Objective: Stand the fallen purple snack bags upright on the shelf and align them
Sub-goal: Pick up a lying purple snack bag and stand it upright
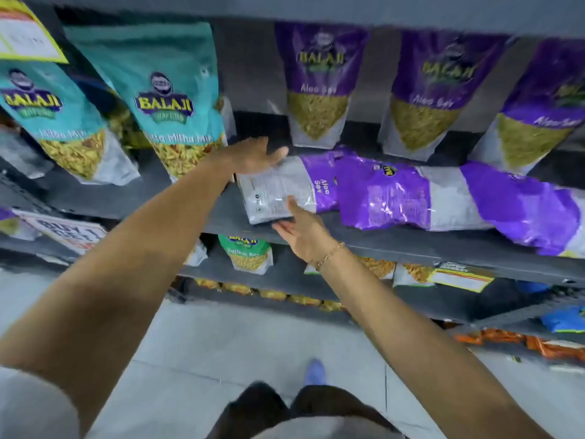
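So you've got both hands on the leftmost fallen purple bag [285, 188], which is lying flat on the grey shelf [221, 213] with its silver back panel facing up and the "Aloo Sev" print sideways. Your left hand [253, 156] is spread over the far left corner of that bag, fingers loose, more resting on it than gripping. Your right hand [300, 229] is coming in from the near side, palm up, fingers splayed, with the fingertips touching the bag's near edge right at the shelf lip. Neither hand is closed around it. There's a thin gold bracelet [329, 255] on your right wrist.

To the right of that bag, two more purple bags are down too: the middle fallen bag [386, 194] overlaps the first one's purple end, and the right fallen bag [519, 207] runs off toward the right edge, partly hanging at the shelf front.

Behind them, further back on the same shelf, three purple Aloo Sev bags stand upright: one [319, 83] just past your left hand, a second [433, 93] to the right of it, and a third [544, 103] leaning a bit at the far right. Left of all that, two teal Balaji bags [171, 99] stand tilted. Lower shelves hold a green bag [247, 251] and some orange packs [519, 339].
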